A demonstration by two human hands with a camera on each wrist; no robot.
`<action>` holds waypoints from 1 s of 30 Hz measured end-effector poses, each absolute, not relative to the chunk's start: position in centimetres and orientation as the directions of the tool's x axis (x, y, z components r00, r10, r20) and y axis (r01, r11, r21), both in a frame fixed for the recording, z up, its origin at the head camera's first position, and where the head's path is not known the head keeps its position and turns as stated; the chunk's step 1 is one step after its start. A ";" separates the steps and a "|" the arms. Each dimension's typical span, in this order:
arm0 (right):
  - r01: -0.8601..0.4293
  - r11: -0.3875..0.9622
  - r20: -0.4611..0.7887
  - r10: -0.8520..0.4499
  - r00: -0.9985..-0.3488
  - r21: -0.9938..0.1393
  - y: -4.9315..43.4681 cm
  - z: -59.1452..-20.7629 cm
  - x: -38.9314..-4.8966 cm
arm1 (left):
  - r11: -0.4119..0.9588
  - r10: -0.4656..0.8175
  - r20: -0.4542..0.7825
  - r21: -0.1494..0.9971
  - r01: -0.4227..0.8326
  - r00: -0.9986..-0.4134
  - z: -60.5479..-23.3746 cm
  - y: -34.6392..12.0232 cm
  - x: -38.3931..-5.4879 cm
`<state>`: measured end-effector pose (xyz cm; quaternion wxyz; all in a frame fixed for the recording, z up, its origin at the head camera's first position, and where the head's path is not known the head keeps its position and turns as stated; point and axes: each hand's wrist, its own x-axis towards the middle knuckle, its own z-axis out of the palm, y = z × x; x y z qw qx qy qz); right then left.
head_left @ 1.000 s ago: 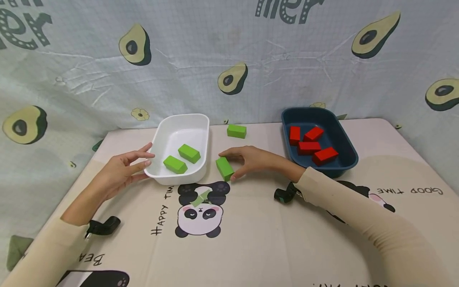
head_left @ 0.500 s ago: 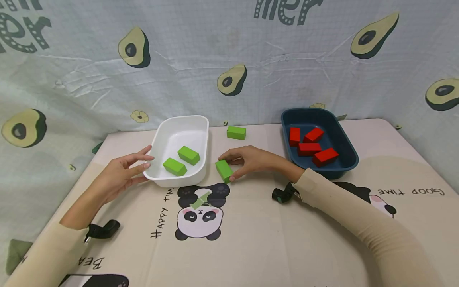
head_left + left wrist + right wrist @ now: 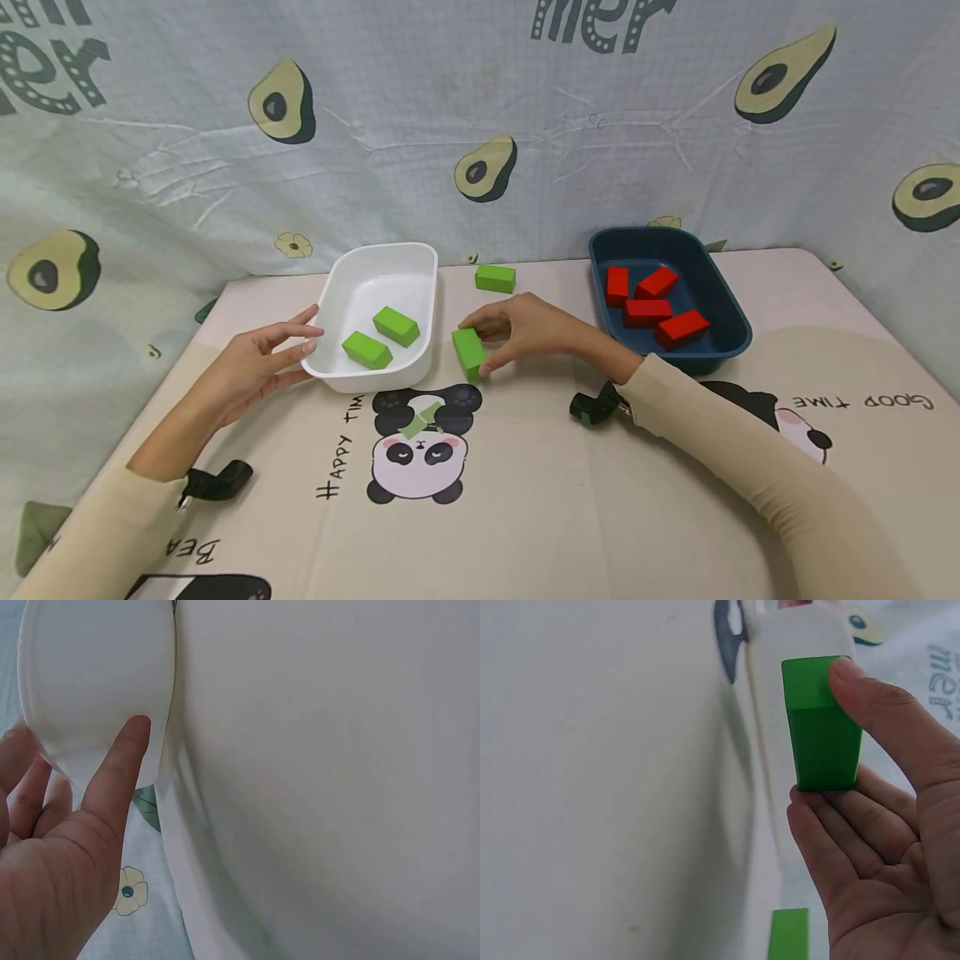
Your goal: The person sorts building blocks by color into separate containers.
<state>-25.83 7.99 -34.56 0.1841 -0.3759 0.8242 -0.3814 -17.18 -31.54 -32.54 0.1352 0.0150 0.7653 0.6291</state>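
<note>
My right hand pinches a green block between thumb and fingertips, just right of the white container. In the right wrist view the same block shows between the thumb above and the fingers below. My left hand touches the left side of the white container with nearly straight fingers. Its thumb lies against the container's outer wall in the left wrist view. Inside that container lie two green blocks, one nearer and one further back.
Another green block lies near the table's back edge. At the back right stands a dark blue container holding several red blocks. A patterned cloth hangs behind the table.
The right fingers have closed on the green block, and its far end has tipped up slightly. My right hand's knuckles have risen a little. The left hand stays at the white container.
</note>
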 end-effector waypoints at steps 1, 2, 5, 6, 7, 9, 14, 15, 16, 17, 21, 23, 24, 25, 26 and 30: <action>-0.478 0.417 -0.009 -0.761 -0.649 -0.773 8.0 -34.4 -25.8 | 0.208 0.192 -0.189 0.967 -0.148 -0.963 -32.5 -31.5 -17.2; -0.474 0.406 -0.003 -0.762 -0.648 -0.781 8.1 -34.1 -25.6 | 0.208 0.190 -0.190 0.967 -0.149 -0.963 -32.6 -31.5 -17.2; -0.460 0.384 0.001 -0.766 -0.642 -0.801 8.3 -33.6 -25.3 | 0.214 0.186 -0.196 0.964 -0.155 -0.963 -32.6 -31.5 -17.2; -0.457 0.379 0.002 -0.768 -0.640 -0.805 8.4 -33.5 -25.3 | 0.212 0.185 -0.198 0.964 -0.158 -0.963 -32.6 -31.5 -17.1; -0.455 0.376 0.002 -0.769 -0.639 -0.807 8.4 -33.4 -25.2 | 0.215 0.187 -0.198 0.964 -0.156 -0.962 -32.6 -31.5 -17.1; -0.451 0.367 0.004 -0.771 -0.637 -0.814 8.5 -33.2 -25.0 | 0.216 0.191 -0.196 0.964 -0.153 -0.962 -32.6 -31.5 -17.1; -0.447 0.352 0.008 -0.778 -0.629 -0.822 8.6 -33.0 -24.6 | 0.221 0.195 -0.193 0.964 -0.148 -0.962 -32.5 -31.5 -17.0; -0.449 0.353 0.007 -0.779 -0.626 -0.821 8.6 -33.0 -24.6 | 0.221 0.193 -0.195 0.964 -0.151 -0.962 -32.5 -31.4 -17.0; -0.450 0.352 0.007 -0.781 -0.624 -0.821 8.6 -33.0 -24.5 | 0.224 0.191 -0.196 0.963 -0.152 -0.962 -32.5 -31.4 -17.0; -0.453 0.350 0.009 -0.784 -0.621 -0.820 8.5 -33.1 -24.5 | 0.225 0.187 -0.199 0.962 -0.155 -0.962 -32.5 -31.4 -17.0; -0.478 0.334 0.029 -0.795 -0.606 -0.813 8.4 -33.1 -24.5 | 0.233 0.184 -0.200 0.960 -0.155 -0.962 -32.5 -31.4 -17.0; -0.497 0.327 0.046 -0.798 -0.601 -0.804 8.4 -33.1 -24.5 | 0.232 0.186 -0.198 0.961 -0.153 -0.962 -32.4 -31.4 -17.1; -0.508 0.327 0.055 -0.799 -0.599 -0.797 8.4 -33.0 -24.5 | 0.231 0.187 -0.197 0.961 -0.152 -0.962 -32.4 -31.4 -17.1; -0.520 0.329 0.062 -0.798 -0.599 -0.789 8.4 -32.9 -24.5 | 0.228 0.187 -0.197 0.962 -0.153 -0.962 -32.4 -31.4 -17.1; -0.530 0.332 0.068 -0.797 -0.600 -0.780 8.4 -32.9 -24.5 | 0.227 0.189 -0.197 0.962 -0.152 -0.962 -32.4 -31.4 -17.1; -0.551 0.343 0.077 -0.796 -0.601 -0.760 8.4 -32.5 -24.5 | 0.215 0.197 -0.194 0.965 -0.151 -0.961 -32.5 -31.5 -17.1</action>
